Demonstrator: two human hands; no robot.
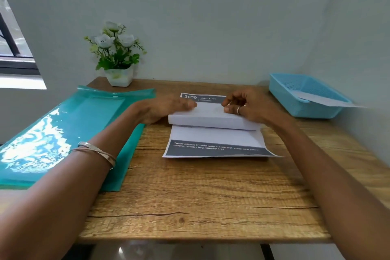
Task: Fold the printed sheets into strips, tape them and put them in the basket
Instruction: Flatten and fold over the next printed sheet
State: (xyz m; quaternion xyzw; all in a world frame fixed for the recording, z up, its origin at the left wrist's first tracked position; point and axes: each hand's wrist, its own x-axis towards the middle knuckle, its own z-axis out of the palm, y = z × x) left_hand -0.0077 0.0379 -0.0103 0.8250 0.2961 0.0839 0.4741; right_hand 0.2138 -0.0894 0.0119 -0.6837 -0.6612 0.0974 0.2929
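1. Head camera, looking down at a wooden table: a printed sheet lies just past the table's middle, toward 12 o'clock, with its far part rolled or folded over toward the person into a thick white band.
2. Left hand rests on the band's 9 o'clock end; it is blurred, fingers stretched fairly flat along the paper, fingertips on top of the fold.
3. Right hand, with a ring on one finger, sits at the band's 3 o'clock end, fingers curled and pinching the folded paper's edge.
4. Dark printed bars show at the sheet's far and near edges; the near right corner lifts slightly off the table.
5. Blue basket stands at 2 o'clock on the table, well apart from the sheet, and a white paper lies in it, poking out over its right rim.
6. Teal plastic folder lies at 9 o'clock, under the left forearm, which wears a bangle.
7. Potted white flowers stand at 11 o'clock against the wall.
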